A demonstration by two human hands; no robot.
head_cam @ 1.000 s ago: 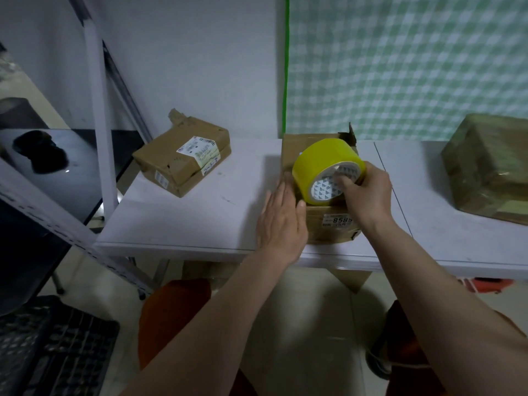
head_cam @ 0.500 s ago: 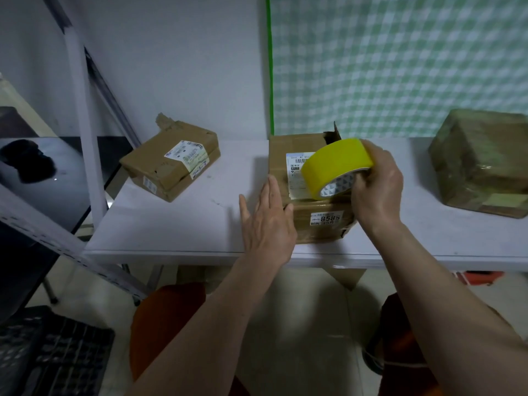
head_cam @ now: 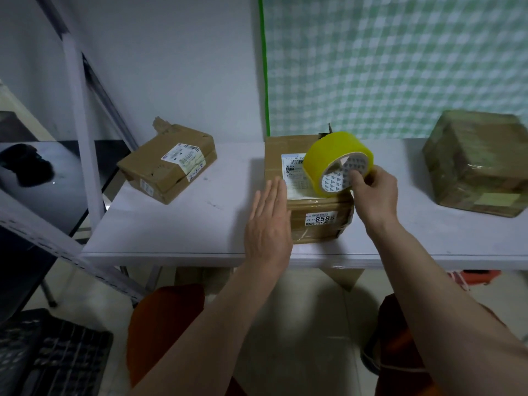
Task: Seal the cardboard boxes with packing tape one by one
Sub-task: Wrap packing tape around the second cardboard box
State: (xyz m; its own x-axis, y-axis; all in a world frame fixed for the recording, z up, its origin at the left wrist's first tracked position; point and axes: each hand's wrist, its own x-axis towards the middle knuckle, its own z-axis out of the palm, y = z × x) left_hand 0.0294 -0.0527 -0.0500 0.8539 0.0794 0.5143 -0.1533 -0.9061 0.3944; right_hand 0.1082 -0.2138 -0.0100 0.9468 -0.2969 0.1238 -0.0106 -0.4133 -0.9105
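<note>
— Head view: what are your hands doing?

— Your right hand (head_cam: 375,195) grips the yellow packing tape roll (head_cam: 334,161), fingertips curled into its core, holding it tilted just above the middle cardboard box (head_cam: 303,204). Your left hand (head_cam: 268,224) lies flat, fingers straight and together, against that box's left side.

— Where do the boxes sit?

— That box stands on the white table (head_cam: 177,230) near the front edge, shipping labels on its top and front. A flatter labelled box (head_cam: 167,164) lies well apart to your left; a tape-wrapped box (head_cam: 477,164) sits far right, by the checked curtain (head_cam: 400,64).
</note>
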